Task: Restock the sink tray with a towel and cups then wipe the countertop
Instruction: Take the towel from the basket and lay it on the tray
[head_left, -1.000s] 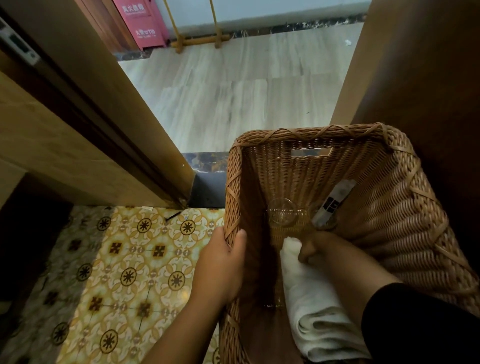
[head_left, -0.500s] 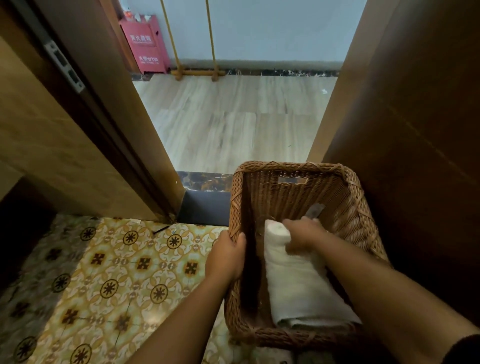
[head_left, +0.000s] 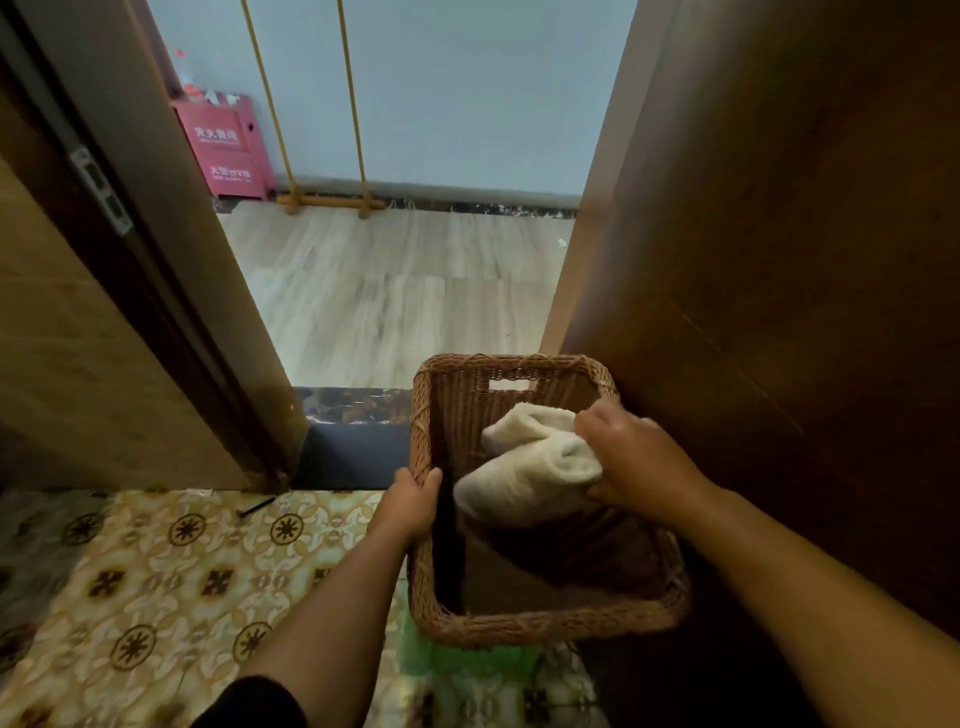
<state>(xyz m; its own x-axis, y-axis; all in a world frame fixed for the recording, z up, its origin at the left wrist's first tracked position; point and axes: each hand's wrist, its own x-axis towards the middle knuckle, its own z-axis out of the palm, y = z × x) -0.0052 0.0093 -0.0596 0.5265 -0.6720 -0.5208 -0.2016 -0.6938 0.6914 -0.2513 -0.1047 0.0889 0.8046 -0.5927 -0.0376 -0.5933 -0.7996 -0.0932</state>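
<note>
While the left hand (head_left: 410, 504) clamps the wicker basket's (head_left: 545, 626) left rim, the right hand (head_left: 631, 460) grips a rolled white towel (head_left: 530, 470). It sits above the basket's far right corner.

Bright light comes in through the doorway and shines on the pale wood floor (head_left: 395, 291). The wooden door (head_left: 779, 260) on the right is dark, and so is the inside of the wicker basket (head_left: 519, 631). Straight edges bend near the sides, and the corners look soft
</note>
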